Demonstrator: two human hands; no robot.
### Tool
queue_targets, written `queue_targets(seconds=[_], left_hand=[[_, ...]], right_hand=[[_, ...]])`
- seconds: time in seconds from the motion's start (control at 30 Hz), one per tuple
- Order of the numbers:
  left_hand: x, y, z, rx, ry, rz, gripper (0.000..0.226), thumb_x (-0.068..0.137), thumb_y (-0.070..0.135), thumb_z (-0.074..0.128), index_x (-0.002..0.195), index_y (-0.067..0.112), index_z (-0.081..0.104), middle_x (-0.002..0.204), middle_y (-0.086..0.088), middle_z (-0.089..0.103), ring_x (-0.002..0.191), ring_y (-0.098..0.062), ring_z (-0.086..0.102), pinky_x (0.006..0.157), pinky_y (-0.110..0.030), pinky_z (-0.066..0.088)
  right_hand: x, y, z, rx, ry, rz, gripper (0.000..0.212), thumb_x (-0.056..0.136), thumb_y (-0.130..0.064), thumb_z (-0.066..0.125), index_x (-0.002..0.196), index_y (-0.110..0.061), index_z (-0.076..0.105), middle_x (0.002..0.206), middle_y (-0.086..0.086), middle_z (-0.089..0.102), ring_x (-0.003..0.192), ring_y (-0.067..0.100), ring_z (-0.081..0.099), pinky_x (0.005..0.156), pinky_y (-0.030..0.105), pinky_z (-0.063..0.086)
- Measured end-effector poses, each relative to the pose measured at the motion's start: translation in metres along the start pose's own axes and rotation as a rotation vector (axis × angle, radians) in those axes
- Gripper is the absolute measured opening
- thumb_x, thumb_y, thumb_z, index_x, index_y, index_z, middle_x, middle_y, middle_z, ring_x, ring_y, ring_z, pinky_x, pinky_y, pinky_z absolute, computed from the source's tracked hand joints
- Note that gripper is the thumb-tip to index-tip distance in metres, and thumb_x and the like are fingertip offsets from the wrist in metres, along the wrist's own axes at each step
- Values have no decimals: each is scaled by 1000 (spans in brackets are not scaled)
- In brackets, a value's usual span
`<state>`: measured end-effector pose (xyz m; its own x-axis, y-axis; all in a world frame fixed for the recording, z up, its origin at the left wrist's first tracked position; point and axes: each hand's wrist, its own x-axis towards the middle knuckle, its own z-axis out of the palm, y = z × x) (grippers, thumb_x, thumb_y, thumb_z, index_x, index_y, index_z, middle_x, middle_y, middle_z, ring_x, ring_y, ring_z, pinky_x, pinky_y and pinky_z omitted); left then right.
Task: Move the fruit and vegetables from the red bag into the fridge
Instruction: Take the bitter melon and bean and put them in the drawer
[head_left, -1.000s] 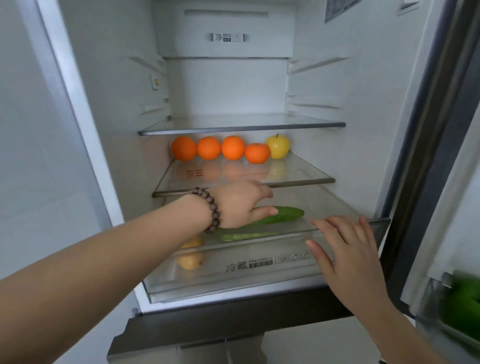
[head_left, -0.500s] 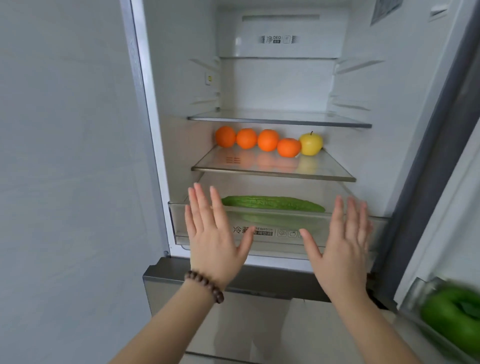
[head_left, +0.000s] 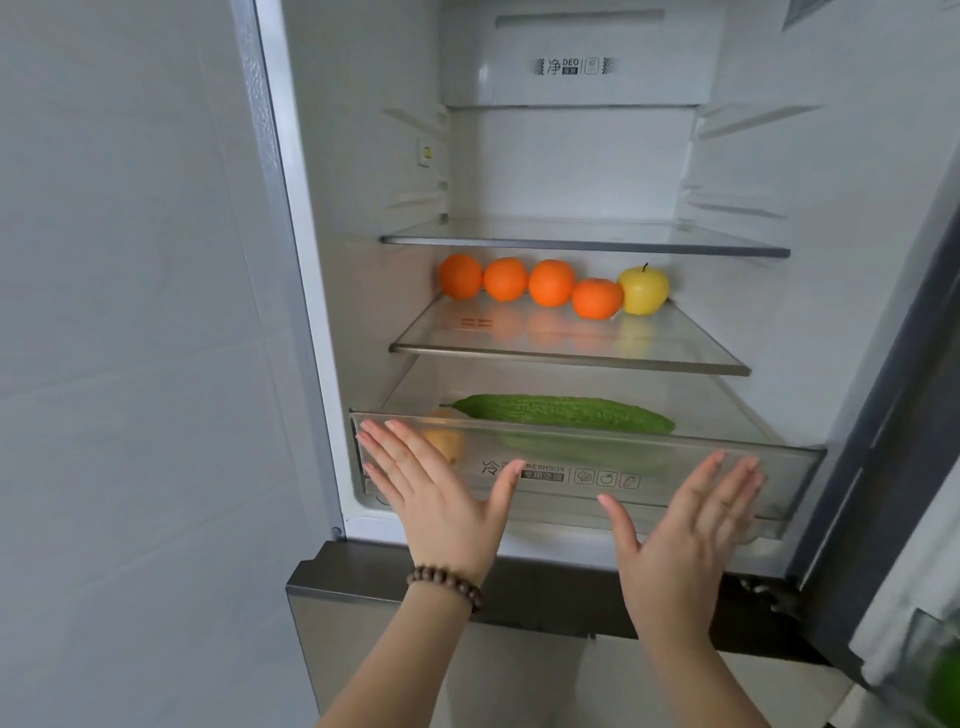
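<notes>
Two hands: left hand (head_left: 434, 499) and right hand (head_left: 685, 525) flat on the crisper drawer (head_left: 779, 467), fingers spread straight
produce: bitter gourd (head_left: 563, 414) lying inside, oranges (head_left: 550, 283) and apple (head_left: 643, 290) on the shelf (head_left: 566, 343) above
tip: push both palms evenly or it'll jam crooked

Four oranges (head_left: 530, 285) and a yellow apple (head_left: 644, 289) line the fridge (head_left: 571, 156) middle shelf; a long green bumpy cucumber (head_left: 563, 414) lies lengthwise in the clear drawer (head_left: 675, 467) toward 6 o'clock; a yellowish fruit (head_left: 441, 441) sits at its 8 o'clock.
</notes>
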<state>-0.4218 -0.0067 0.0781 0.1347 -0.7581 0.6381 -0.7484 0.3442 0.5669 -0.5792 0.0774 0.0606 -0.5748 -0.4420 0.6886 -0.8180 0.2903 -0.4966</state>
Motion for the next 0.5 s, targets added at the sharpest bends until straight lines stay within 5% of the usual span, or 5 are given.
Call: queue_targets(seconds=[0.5], left_hand=[[58,2,62,-108,-81,-56,118,74,78,39,145,-4,-8,153,-26,-11,142,-37,-14,115,-54,4]], right_hand=[[52,-10,63,27,-64,56,106,80,-62,51,147,-13,-15,153,11,-22,143,28,-17,117,48,6]])
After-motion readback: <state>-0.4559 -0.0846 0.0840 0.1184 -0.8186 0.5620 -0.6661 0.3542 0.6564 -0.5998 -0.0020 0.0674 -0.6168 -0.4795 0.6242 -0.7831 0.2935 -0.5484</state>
